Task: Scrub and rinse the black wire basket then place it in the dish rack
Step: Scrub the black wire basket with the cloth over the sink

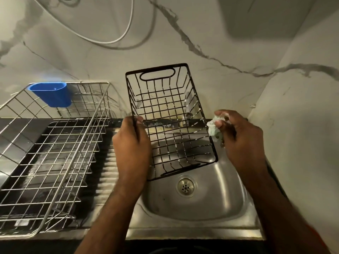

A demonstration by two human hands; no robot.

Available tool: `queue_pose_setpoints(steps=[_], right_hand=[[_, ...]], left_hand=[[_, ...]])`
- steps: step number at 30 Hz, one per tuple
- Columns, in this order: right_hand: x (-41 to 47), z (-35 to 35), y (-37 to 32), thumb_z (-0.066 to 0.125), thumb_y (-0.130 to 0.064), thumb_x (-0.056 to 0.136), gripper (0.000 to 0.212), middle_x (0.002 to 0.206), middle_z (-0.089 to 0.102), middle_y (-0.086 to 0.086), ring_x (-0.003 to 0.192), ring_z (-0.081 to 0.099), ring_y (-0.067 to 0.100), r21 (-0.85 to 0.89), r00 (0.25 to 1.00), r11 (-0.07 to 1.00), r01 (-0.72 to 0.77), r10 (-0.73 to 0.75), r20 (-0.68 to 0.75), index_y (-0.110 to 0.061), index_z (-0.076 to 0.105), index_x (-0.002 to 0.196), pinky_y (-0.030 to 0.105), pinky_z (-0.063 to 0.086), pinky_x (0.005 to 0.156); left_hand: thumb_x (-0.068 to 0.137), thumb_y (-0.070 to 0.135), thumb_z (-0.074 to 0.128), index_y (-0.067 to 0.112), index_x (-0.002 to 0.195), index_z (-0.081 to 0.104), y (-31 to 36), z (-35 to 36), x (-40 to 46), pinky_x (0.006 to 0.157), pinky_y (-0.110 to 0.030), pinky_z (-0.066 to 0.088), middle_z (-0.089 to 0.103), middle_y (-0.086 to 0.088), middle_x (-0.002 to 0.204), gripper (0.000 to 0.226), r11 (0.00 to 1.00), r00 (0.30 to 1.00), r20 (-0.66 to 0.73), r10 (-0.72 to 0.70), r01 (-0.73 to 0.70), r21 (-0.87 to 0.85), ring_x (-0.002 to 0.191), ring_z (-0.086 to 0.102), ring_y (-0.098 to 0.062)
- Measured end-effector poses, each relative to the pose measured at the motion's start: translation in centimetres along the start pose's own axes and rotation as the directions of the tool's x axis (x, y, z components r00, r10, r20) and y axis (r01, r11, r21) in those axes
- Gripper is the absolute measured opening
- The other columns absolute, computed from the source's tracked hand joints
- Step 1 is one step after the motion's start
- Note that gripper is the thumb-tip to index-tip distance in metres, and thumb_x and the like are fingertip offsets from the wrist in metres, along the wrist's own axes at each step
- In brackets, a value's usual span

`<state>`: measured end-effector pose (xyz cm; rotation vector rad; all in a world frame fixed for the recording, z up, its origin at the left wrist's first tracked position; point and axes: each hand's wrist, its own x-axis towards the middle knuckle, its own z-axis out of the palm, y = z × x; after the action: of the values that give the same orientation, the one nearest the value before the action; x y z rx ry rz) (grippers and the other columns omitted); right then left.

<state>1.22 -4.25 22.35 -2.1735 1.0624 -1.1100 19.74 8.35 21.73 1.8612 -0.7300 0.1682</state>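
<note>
Both hands were busy over the sink (pixel 229 204). The left hand (pixel 131 143) gripped the long side rim of the black wire basket (pixel 170 120), fingers curled round the wire, probably to steady it tilted for scrubbing. The right hand (pixel 240 136) pinched a soapy sponge (pixel 212 128) against the opposite rim. Between the two hands hung the basket, held above the drain (pixel 185 186). Left of the left hand stood the dish rack (pixel 55 162) with a blue cup (pixel 51 94).

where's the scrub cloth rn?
In the head view, right of centre: the right hand pinches the cloth against the right rim of the black wire basket, above the sink.
</note>
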Motion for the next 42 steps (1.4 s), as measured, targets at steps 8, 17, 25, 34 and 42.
queue_pose_setpoints(steps=[8, 17, 25, 34, 42], right_hand=[[0.0, -0.3, 0.0, 0.05, -0.042, 0.1, 0.027, 0.101, 0.07, -0.017, 0.086, 0.066, -0.006, 0.105, 0.995, 0.991, -0.083, 0.088, -0.043, -0.032, 0.063, 0.122, 0.011, 0.053, 0.069], [1.6, 0.0, -0.3, 0.058, -0.026, 0.1, 0.029, 0.111, 0.071, -0.01, 0.092, 0.066, 0.0, 0.014, 0.995, 0.997, -0.073, 0.074, -0.067, -0.033, 0.062, 0.128, 0.012, 0.053, 0.079], [4.9, -1.1, 1.2, 0.056, -0.024, 0.101, 0.04, 0.119, 0.072, 0.009, 0.098, 0.069, 0.019, -0.199, 0.982, 0.976, -0.091, 0.055, -0.179, -0.018, 0.056, 0.14, 0.014, 0.041, 0.091], [4.5, -1.7, 1.8, 0.057, 0.001, 0.094, 0.037, 0.117, 0.071, 0.003, 0.104, 0.066, 0.018, -0.238, 0.963, 0.969, 0.068, -0.126, -0.24, -0.016, 0.066, 0.126, 0.026, 0.049, 0.095], [5.9, -2.6, 0.8, 0.055, 0.008, 0.092, 0.042, 0.122, 0.068, -0.003, 0.111, 0.064, 0.006, -0.1, 0.925, 0.979, 0.177, -0.2, -0.324, -0.015, 0.067, 0.125, 0.014, 0.046, 0.099]], left_hand=[[0.107, 0.019, 0.052, 0.004, 0.097, 0.065, -0.4, -0.2, 0.1, 0.053, -0.006, 0.037, 0.056, 0.01, 0.067, 0.022, 1.0, 1.0, 0.004, 0.005, -0.005, 0.01, 0.062, 0.054, 0.009], [0.106, 0.016, 0.051, 0.005, 0.105, 0.065, 0.9, 0.0, -0.9, 0.049, -0.013, 0.04, 0.051, 0.01, 0.058, 0.017, 0.977, 0.972, 0.141, 0.189, -0.2, 0.07, 0.049, 0.048, 0.0], [0.101, 0.008, 0.059, 0.007, 0.102, 0.065, 2.2, 0.4, -1.9, 0.047, -0.007, 0.036, 0.039, 0.021, 0.058, 0.007, 0.93, 0.894, 0.318, 0.316, -0.358, 0.084, 0.044, 0.033, 0.008], [0.103, 0.014, 0.055, 0.01, 0.106, 0.069, 2.1, 0.7, -1.6, 0.053, -0.008, 0.039, 0.047, 0.017, 0.054, 0.015, 0.95, 0.886, 0.373, 0.276, -0.311, 0.036, 0.043, 0.044, 0.001], [0.104, 0.019, 0.053, 0.014, 0.102, 0.067, 2.4, -0.1, -1.0, 0.044, -0.02, 0.036, 0.058, 0.007, 0.055, 0.016, 0.948, 0.889, 0.337, 0.309, -0.315, -0.036, 0.053, 0.057, -0.01]])
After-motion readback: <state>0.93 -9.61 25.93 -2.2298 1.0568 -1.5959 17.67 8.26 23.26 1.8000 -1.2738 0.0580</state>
